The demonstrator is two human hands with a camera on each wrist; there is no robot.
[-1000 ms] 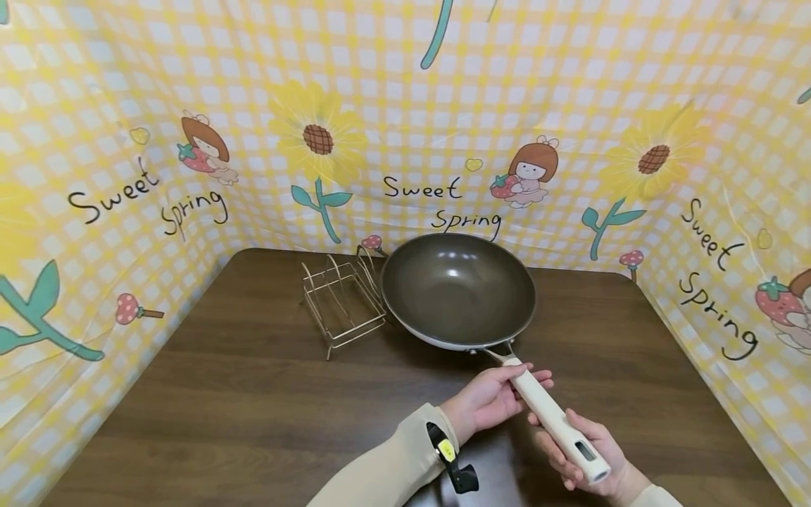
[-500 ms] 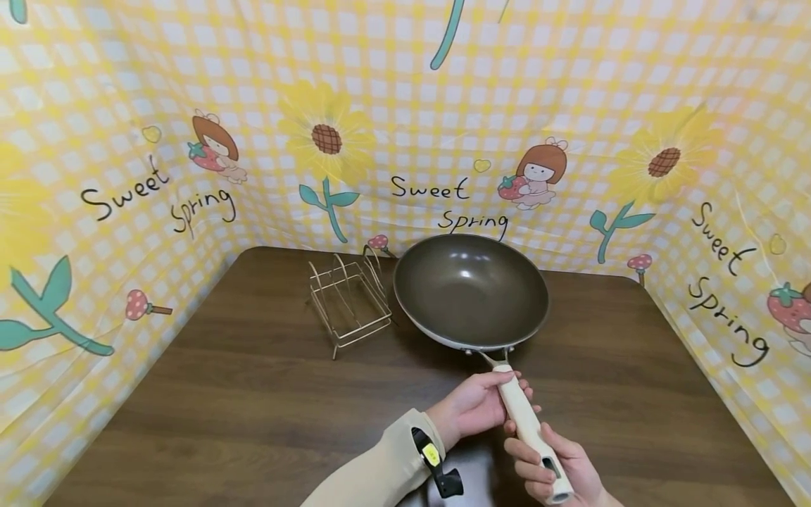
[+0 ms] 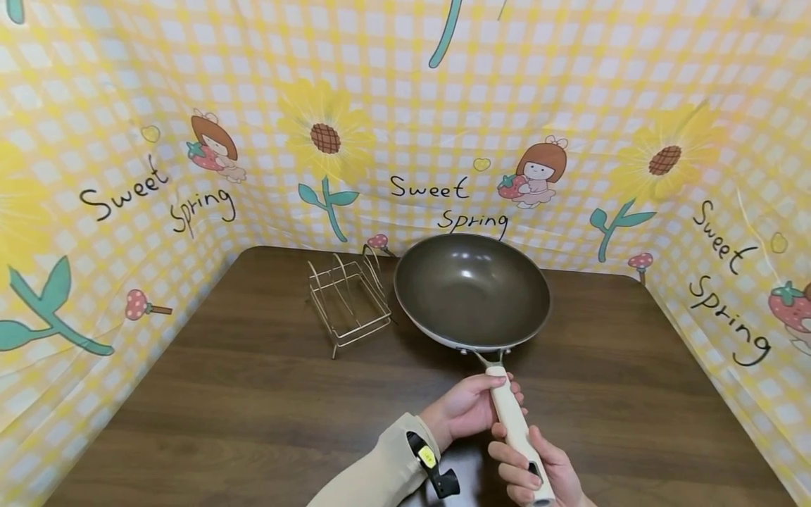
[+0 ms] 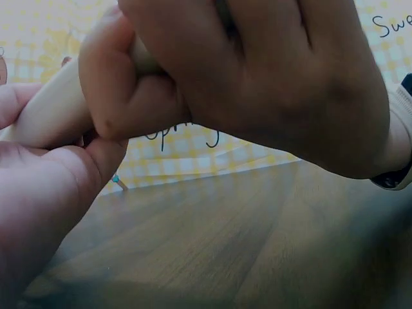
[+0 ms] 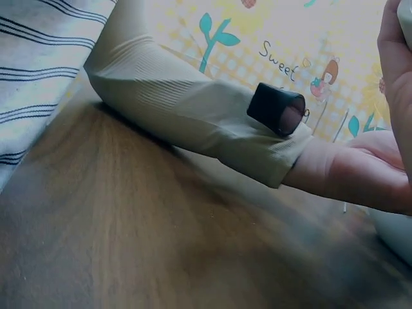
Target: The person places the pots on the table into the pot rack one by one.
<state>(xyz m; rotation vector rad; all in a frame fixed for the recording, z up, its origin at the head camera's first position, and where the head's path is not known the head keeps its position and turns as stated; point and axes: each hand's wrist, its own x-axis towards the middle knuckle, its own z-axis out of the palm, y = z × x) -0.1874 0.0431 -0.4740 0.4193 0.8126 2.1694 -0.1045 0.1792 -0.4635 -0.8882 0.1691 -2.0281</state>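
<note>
Wire rack point(image 3: 345, 299) stands far left on tabletop point(image 3: 253, 394). Just right of it, wok point(image 3: 472, 292); its handle point(image 3: 509, 408) is clasped by left grip point(image 3: 470, 407) near the bowl, right grip point(image 3: 555, 468) at near end, presumably sharing weight.

Left hand point(image 3: 472, 405) and right hand point(image 3: 557, 466) close together, fingers point(image 3: 518, 475) curled
The left sits farther forward, its forearm point(image 3: 374, 468) slanting inward; the right is nearer the body.
</note>
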